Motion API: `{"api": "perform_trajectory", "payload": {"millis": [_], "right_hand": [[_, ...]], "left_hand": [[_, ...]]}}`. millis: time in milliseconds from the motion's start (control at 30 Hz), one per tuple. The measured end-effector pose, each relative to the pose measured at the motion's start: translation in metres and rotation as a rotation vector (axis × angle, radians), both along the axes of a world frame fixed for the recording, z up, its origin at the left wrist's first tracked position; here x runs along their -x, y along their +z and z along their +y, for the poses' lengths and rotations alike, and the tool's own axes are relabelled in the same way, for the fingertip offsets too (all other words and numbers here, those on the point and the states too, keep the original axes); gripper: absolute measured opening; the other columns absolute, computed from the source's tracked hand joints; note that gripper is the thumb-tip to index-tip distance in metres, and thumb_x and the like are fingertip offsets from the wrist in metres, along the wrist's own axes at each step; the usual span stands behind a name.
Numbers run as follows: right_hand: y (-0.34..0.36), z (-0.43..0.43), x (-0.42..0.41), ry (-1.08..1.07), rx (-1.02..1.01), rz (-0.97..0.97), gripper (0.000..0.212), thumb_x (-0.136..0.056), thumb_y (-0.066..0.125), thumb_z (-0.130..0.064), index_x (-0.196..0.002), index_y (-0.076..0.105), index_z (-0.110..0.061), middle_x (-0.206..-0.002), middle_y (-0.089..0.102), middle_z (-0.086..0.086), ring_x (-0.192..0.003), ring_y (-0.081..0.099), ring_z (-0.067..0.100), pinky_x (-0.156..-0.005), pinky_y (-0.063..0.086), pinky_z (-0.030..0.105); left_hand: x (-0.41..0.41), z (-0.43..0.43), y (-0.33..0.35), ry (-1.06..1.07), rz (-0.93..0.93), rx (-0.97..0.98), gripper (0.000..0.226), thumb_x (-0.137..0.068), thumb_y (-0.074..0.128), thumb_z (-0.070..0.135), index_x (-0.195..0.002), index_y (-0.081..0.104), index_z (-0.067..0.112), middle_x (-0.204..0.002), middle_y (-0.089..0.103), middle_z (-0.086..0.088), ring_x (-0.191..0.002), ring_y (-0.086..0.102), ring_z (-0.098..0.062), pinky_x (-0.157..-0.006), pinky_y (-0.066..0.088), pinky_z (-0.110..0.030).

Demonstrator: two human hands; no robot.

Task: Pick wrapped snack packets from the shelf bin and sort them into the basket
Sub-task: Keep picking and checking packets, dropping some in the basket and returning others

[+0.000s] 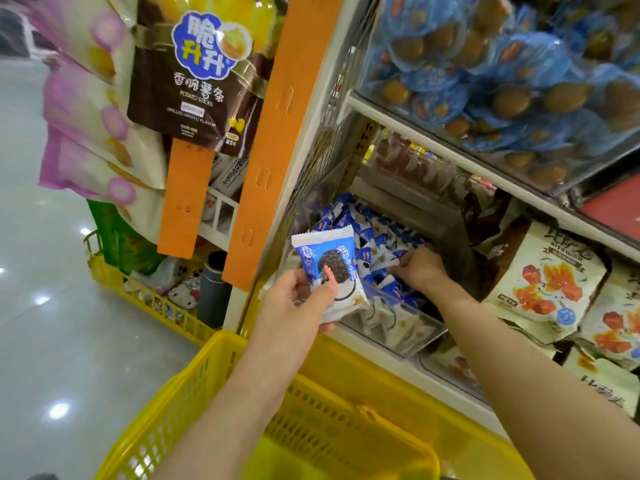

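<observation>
My left hand (294, 303) holds a small stack of blue-and-white cookie packets (329, 258) upright in front of the shelf bin, above the basket's far rim. My right hand (420, 266) reaches into the clear shelf bin (408, 332), fingers closed on packets in the pile of blue-and-white packets (374, 230). The yellow mesh basket (194, 393) sits below both forearms at the bottom of the view; its inside looks bare where it shows.
Cream bags with red prints (550, 278) lie to the right of the bin. A shelf of blue-wrapped round snacks (502, 81) hangs above. An orange strip (263, 140) and hanging chip bags (194, 74) stand left. Another yellow basket (145, 292) rests on the shiny floor.
</observation>
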State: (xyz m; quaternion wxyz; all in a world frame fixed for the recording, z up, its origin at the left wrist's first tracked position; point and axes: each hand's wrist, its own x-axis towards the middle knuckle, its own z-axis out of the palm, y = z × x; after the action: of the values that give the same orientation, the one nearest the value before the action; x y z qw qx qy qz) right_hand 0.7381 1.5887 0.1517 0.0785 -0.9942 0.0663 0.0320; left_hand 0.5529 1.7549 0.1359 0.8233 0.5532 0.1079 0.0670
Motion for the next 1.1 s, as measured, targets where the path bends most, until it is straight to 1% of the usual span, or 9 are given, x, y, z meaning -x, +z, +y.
{"api": "perform_trajectory", "payload": {"millis": [67,167,433,533,600,767,967,1033,1100], "right_hand": [[-0.002,-0.001,0.002,0.035,-0.074,-0.074,0.019,-0.084,0.067,-0.024,-0.080,0.066,-0.005,-0.084,0.064,0.009,-0.086,0.060,0.024,-0.072,0.045,0.030],[-0.003,0.001,0.007,0.062,-0.177,-0.161,0.028,-0.087,0.064,-0.020,-0.063,0.051,-0.012,-0.064,0.051,0.003,-0.070,0.054,0.021,-0.067,0.044,0.032],[0.040,0.005,0.038,0.180,-0.500,-0.609,0.016,-0.091,0.056,-0.029,-0.093,0.054,-0.013,-0.081,0.060,0.000,-0.079,0.061,0.020,-0.073,0.053,0.037],[0.053,0.012,0.069,0.256,-0.778,-0.477,0.012,-0.090,0.059,-0.026,-0.084,0.053,-0.017,-0.081,0.065,0.004,-0.077,0.064,0.016,-0.071,0.056,0.030],[0.053,0.016,0.095,0.325,-0.887,-0.273,0.011,-0.090,0.058,-0.020,-0.081,0.055,-0.015,-0.074,0.066,0.007,-0.066,0.063,0.013,-0.058,0.055,0.022],[0.040,0.023,0.137,0.332,-0.981,0.184,0.014,-0.088,0.061,-0.014,-0.094,0.056,-0.002,-0.082,0.069,0.015,-0.060,0.066,0.011,-0.054,0.055,0.020],[0.038,0.020,0.138,0.406,-0.721,0.155,0.030,-0.093,0.038,-0.051,-0.105,0.054,-0.029,-0.098,0.065,-0.015,-0.086,0.060,-0.005,-0.075,0.046,0.014],[0.038,0.019,0.136,0.412,-0.738,0.248,0.032,-0.092,0.042,-0.050,-0.101,0.062,-0.027,-0.096,0.069,-0.012,-0.088,0.065,0.001,-0.081,0.050,0.019],[0.037,0.018,0.137,0.388,-0.792,0.307,0.023,-0.089,0.055,-0.040,-0.095,0.068,-0.021,-0.088,0.073,-0.009,-0.080,0.069,0.002,-0.070,0.054,0.017]], "left_hand": [[0.001,0.000,0.001,0.001,0.005,-0.007,0.017,-0.087,0.059,0.025,-0.104,0.060,0.023,-0.099,0.068,0.003,-0.081,0.067,-0.008,-0.061,0.055,-0.019],[0.001,-0.002,0.002,-0.006,0.014,-0.024,0.022,-0.088,0.059,0.025,-0.109,0.058,0.021,-0.103,0.066,0.001,-0.083,0.067,-0.010,-0.061,0.055,-0.019],[0.000,-0.003,0.003,0.133,-0.098,-0.020,0.021,-0.089,0.053,0.034,-0.105,0.062,0.023,-0.092,0.071,0.008,-0.074,0.068,-0.005,-0.056,0.052,-0.014],[-0.001,-0.003,0.003,0.173,-0.128,0.007,0.018,-0.091,0.047,0.038,-0.098,0.061,0.030,-0.081,0.071,0.019,-0.076,0.066,0.004,-0.057,0.051,-0.012],[-0.002,-0.002,0.001,0.169,-0.116,0.043,0.021,-0.093,0.043,0.040,-0.099,0.060,0.030,-0.079,0.069,0.024,-0.076,0.065,0.006,-0.059,0.052,-0.013],[0.002,-0.011,-0.004,0.049,0.029,0.143,0.026,-0.096,0.036,0.042,-0.109,0.055,0.030,-0.091,0.071,0.005,-0.072,0.070,-0.009,-0.055,0.054,-0.026],[0.011,-0.019,-0.008,-0.110,0.088,-0.018,0.022,-0.095,0.036,0.045,-0.102,0.053,0.033,-0.072,0.072,0.015,-0.061,0.068,-0.001,-0.043,0.045,-0.013],[0.014,-0.022,-0.007,-0.166,0.084,-0.059,0.022,-0.094,0.039,0.045,-0.100,0.055,0.031,-0.071,0.071,0.018,-0.061,0.067,0.001,-0.043,0.044,-0.011],[0.016,-0.023,-0.006,-0.204,0.089,-0.074,0.023,-0.093,0.042,0.044,-0.101,0.057,0.028,-0.077,0.073,0.014,-0.067,0.069,-0.001,-0.046,0.046,-0.012]]}}
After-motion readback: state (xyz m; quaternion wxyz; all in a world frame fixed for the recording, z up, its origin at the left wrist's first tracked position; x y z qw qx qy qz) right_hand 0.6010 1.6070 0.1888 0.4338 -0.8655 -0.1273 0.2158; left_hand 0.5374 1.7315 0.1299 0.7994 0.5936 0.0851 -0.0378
